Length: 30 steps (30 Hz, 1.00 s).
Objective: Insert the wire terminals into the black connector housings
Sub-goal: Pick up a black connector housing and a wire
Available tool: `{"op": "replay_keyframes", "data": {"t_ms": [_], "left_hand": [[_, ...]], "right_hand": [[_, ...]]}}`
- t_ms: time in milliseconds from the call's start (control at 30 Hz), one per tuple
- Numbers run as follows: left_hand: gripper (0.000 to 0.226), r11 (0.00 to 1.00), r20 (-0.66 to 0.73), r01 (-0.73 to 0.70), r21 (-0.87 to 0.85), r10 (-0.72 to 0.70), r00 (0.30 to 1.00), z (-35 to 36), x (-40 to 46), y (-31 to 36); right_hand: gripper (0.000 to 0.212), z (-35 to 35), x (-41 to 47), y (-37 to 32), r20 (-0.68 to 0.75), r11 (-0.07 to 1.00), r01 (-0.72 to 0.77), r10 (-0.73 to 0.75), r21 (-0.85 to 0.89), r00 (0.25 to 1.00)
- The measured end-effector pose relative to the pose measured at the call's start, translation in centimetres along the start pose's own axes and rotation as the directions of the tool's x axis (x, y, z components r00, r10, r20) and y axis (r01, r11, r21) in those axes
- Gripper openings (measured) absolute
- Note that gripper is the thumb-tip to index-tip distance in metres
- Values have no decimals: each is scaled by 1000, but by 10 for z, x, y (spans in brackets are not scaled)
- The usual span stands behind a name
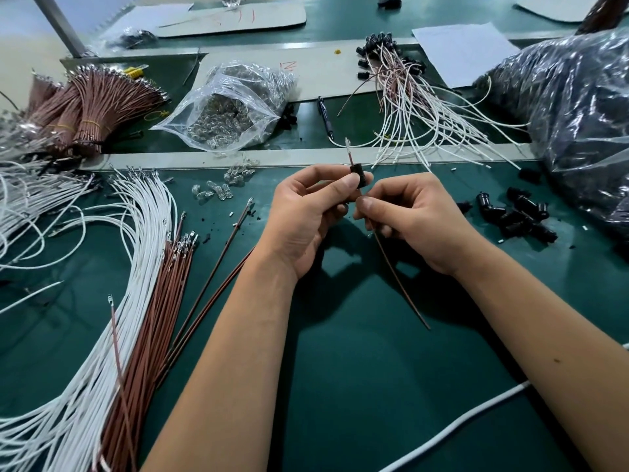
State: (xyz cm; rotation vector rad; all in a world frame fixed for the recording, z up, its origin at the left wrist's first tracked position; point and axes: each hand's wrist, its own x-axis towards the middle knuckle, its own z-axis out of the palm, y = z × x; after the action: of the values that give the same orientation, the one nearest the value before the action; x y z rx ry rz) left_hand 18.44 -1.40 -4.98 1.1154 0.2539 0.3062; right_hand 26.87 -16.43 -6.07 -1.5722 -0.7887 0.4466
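Left hand (308, 212) pinches one black housing (357, 177); right hand (405, 216) pinches one brown wire (398, 277).

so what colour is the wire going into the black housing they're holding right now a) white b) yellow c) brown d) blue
c: the right hand pinches a brown wire that runs up into the black housing gripped by the left hand, with its terminal showing above.

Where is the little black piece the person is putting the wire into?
In the head view, the black connector housing is near the middle, pinched by the left hand, just above the right hand, which holds the brown wire.
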Motion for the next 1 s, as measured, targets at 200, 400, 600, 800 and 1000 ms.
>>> {"op": "replay_keyframes", "data": {"t_ms": [200,400,600,800,1000], "left_hand": [[10,1000,3,-17,-22,17,1000,1,-2,1],[9,999,-12,-35,-10,35,999,0,-1,2],[10,999,-23,-44,-11,44,999,-1,-1,2],[10,998,-16,-57,-27,56,998,-1,-1,1],[10,994,-45,-61,-94,57,997,-2,1,2]], "right_hand": [[19,-1,0,2,-14,999,24,-25,-44,1000],[17,-1,0,1,3,999,19,-19,-38,1000],[16,0,-1,0,32,998,15,-12,-68,999],[15,-2,-1,-1,76,994,23,-14,-110,997],[24,0,0,-2,91,989,26,-13,-144,996]]}}
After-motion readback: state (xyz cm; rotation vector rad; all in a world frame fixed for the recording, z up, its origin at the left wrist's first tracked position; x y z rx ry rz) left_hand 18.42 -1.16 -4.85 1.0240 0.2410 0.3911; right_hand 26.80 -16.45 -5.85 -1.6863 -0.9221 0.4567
